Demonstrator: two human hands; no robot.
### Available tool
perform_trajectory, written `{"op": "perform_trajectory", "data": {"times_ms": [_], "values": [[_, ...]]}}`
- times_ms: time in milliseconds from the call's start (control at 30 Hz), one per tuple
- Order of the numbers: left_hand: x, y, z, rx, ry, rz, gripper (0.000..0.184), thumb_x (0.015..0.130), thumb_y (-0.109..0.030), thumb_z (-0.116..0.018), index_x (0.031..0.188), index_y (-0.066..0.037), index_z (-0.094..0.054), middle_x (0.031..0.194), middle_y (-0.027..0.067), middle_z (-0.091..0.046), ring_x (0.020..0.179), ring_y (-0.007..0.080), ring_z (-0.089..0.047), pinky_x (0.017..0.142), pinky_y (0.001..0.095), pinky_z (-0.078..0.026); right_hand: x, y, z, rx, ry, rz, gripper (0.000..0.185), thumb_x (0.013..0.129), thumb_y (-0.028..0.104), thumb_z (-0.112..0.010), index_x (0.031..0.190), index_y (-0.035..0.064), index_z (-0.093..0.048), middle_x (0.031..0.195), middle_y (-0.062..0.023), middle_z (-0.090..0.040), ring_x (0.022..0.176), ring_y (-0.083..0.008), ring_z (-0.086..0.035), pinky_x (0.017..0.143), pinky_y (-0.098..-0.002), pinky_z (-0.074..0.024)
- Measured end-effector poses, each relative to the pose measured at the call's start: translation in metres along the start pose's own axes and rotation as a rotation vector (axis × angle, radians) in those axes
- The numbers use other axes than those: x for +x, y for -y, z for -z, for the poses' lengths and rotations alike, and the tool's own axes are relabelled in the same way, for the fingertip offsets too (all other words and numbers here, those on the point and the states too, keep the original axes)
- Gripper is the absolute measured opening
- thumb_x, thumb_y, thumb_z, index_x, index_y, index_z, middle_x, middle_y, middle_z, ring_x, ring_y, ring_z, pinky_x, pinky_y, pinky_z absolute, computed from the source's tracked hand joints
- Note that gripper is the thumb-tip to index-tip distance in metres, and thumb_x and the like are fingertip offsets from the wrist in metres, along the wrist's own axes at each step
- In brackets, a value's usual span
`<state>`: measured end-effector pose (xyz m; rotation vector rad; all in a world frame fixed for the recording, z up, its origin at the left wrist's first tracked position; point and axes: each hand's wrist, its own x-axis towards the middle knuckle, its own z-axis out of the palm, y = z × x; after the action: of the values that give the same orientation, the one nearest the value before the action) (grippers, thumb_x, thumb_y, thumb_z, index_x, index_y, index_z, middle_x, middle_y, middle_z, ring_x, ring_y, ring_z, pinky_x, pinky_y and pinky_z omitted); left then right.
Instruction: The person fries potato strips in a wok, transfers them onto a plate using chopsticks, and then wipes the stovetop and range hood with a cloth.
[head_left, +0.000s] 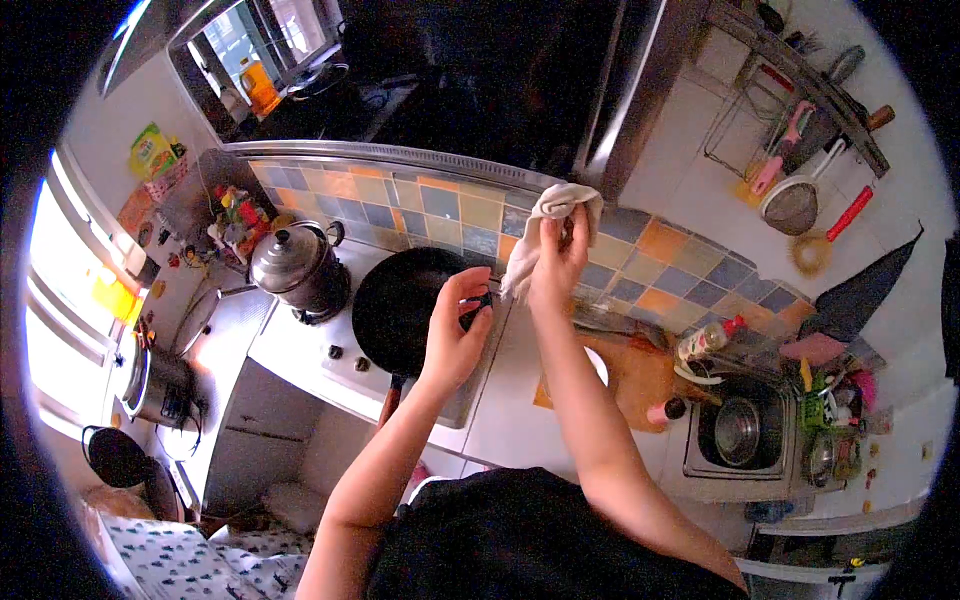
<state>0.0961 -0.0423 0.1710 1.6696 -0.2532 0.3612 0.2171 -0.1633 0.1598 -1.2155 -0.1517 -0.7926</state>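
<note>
My right hand (562, 262) pinches a crumpled whitish cloth (528, 245) near the right end of the range hood's lower edge (440, 168). Part of the cloth hangs down in front of the tiled backsplash. My left hand (456, 338) is raised in front of the right side of a black frying pan (390, 310), thumb and curved fingers apart. Something dark shows between them; I cannot tell whether it is the pan behind or a small object. The pan rests on the white stove (318, 348), its handle (390, 400) pointing toward me.
Left of the pan stands a lidded metal pot (295, 268). Beyond my right forearm lie a wooden board (630, 378), a bottle (705, 342) and a sink (696, 455) holding a metal bowl (737, 432). Utensils, including a strainer (792, 205), hang on the right wall.
</note>
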Motion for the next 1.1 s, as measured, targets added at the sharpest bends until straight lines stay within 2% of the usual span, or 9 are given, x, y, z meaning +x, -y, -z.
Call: {"op": "perform_trajectory", "data": {"times_ms": [67, 200, 333, 467, 500, 667, 833, 900, 1100], "values": [[0.000, 0.000, 0.009, 0.027, -0.018, 0.004, 0.043, 0.079, 0.004, -0.050, 0.121, -0.004, -0.042, 0.120, 0.0076, -0.049, 0.110, 0.0184, -0.047, 0.092, 0.0297, -0.038, 0.002, -0.008, -0.006, -0.154, -0.063, 0.048, 0.051, 0.081, 0.019, -0.062, 0.126, 0.0017, -0.044, 0.130, -0.0165, -0.041, 0.120, -0.0302, -0.038, 0.103, -0.0371, -0.0259], [0.000, 0.008, 0.026, 0.053, -0.072, -0.038, 0.044, 0.077, 0.006, -0.051, 0.120, -0.004, -0.044, 0.117, 0.0090, -0.049, 0.107, 0.0199, -0.048, 0.089, 0.0298, -0.039, 0.005, -0.014, -0.010, -0.084, -0.098, 0.104, 0.046, 0.080, 0.016, -0.063, 0.120, 0.0025, -0.048, 0.124, -0.0160, -0.045, 0.118, -0.0285, -0.039, 0.101, -0.0367, -0.0271], [0.008, 0.007, 0.035, 0.151, -0.118, -0.125, 0.042, 0.074, 0.006, -0.051, 0.115, -0.004, -0.048, 0.107, 0.0125, -0.051, 0.098, 0.0241, -0.052, 0.084, 0.0317, -0.043, 0.009, -0.003, -0.012, -0.051, -0.065, 0.085, 0.034, 0.083, 0.010, -0.061, 0.114, 0.0044, -0.048, 0.107, -0.0043, -0.051, 0.096, -0.0143, -0.049, 0.085, -0.0282, -0.0389], [0.019, -0.001, 0.046, 0.294, -0.101, -0.207, 0.044, 0.072, 0.005, -0.052, 0.114, -0.004, -0.048, 0.106, 0.0148, -0.050, 0.099, 0.0293, -0.050, 0.087, 0.0361, -0.041, 0.018, -0.002, -0.009, -0.204, -0.071, 0.122, 0.022, 0.084, 0.008, -0.059, 0.103, 0.0052, -0.048, 0.096, -0.0005, -0.050, 0.089, -0.0113, -0.048, 0.079, -0.0259, -0.0383], [0.023, -0.001, 0.049, 0.377, -0.119, -0.261, 0.045, 0.072, 0.005, -0.053, 0.115, -0.005, -0.047, 0.107, 0.0152, -0.050, 0.100, 0.0309, -0.048, 0.088, 0.0378, -0.040, 0.016, 0.003, -0.012, -0.085, -0.049, 0.083, 0.019, 0.084, 0.008, -0.058, 0.100, 0.0056, -0.048, 0.093, 0.0005, -0.049, 0.086, -0.0107, -0.047, 0.078, -0.0251, -0.0377], [0.039, -0.009, 0.065, 0.675, -0.202, -0.414, 0.052, 0.073, 0.000, -0.057, 0.122, -0.009, -0.044, 0.120, 0.0173, -0.044, 0.113, 0.0366, -0.040, 0.098, 0.0435, -0.032, -0.006, 0.018, -0.004, -0.107, -0.024, 0.148, 0.021, 0.085, 0.008, -0.058, 0.103, 0.0046, -0.047, 0.098, -0.0018, -0.051, 0.091, -0.0117, -0.049, 0.082, -0.0259, -0.0376], [0.042, -0.020, 0.084, 0.978, -0.239, -0.580, 0.077, 0.066, -0.015, -0.073, 0.133, -0.017, -0.035, 0.141, 0.0149, -0.023, 0.129, 0.0365, -0.022, 0.105, 0.0578, -0.014, -0.047, 0.087, 0.012, -0.226, 0.082, 0.091, 0.017, 0.085, 0.006, -0.059, 0.100, 0.0023, -0.051, 0.098, -0.0024, -0.055, 0.092, -0.0106, -0.051, 0.083, -0.0248, -0.0391], [0.039, -0.030, 0.089, 1.045, -0.227, -0.639, 0.080, 0.064, -0.016, -0.075, 0.133, -0.018, -0.034, 0.141, 0.0149, -0.022, 0.130, 0.0364, -0.020, 0.106, 0.0578, -0.013, -0.059, 0.106, 0.019, -0.226, 0.115, 0.043, 0.027, 0.082, 0.014, -0.062, 0.103, 0.0011, -0.053, 0.099, -0.0069, -0.057, 0.092, -0.0167, -0.052, 0.085, -0.0294, -0.0399], [0.023, -0.082, 0.098, 1.151, -0.166, -0.782, 0.087, 0.056, -0.016, -0.077, 0.132, -0.020, -0.035, 0.142, 0.0137, -0.022, 0.131, 0.0369, -0.019, 0.106, 0.0582, -0.010, -0.081, 0.171, 0.020, -0.243, 0.173, -0.003, 0.029, 0.081, 0.015, -0.064, 0.104, -0.0004, -0.055, 0.101, -0.0075, -0.059, 0.092, -0.0168, -0.054, 0.085, -0.0291, -0.0411]]}}
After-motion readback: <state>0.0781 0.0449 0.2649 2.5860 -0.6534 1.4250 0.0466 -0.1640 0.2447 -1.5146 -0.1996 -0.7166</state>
